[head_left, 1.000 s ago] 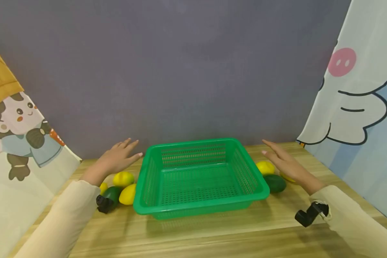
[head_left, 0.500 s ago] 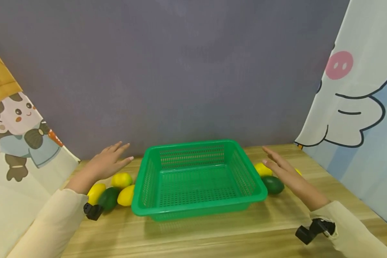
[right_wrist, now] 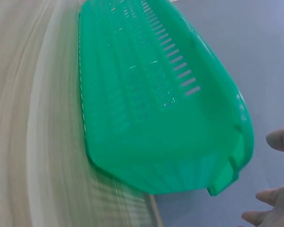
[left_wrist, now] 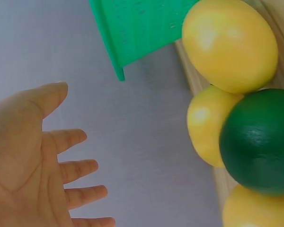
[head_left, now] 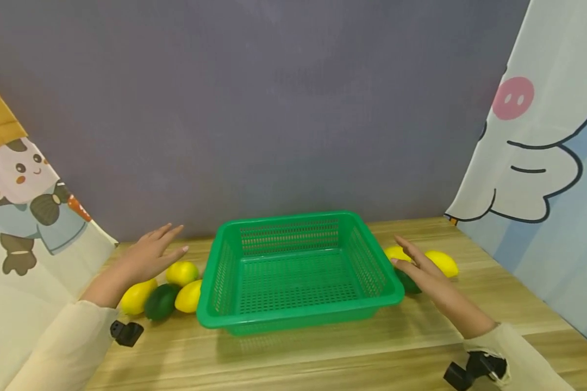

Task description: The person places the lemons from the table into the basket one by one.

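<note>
Green basket (head_left: 300, 312) sits between my left grip (head_left: 144, 263) and right grip (head_left: 426, 276); fingers apart, nothing held. Right has dropped, exposing yellow fruit (head_left: 443, 264) outboard, still unpicked.

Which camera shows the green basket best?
The head view, showing the green basket from above, floor and nearly whole rim. The left wrist view catches only part of it; the right wrist view crops it at the top.

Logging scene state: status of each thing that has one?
green perforated basket: upright, empty
left grip: fingers spread, empty
right grip: fingers extended, empty
yellow fruits: on wooden table, unheld
left dark green fruit: unheld
right dark green fruit: unheld, partly hidden
</note>
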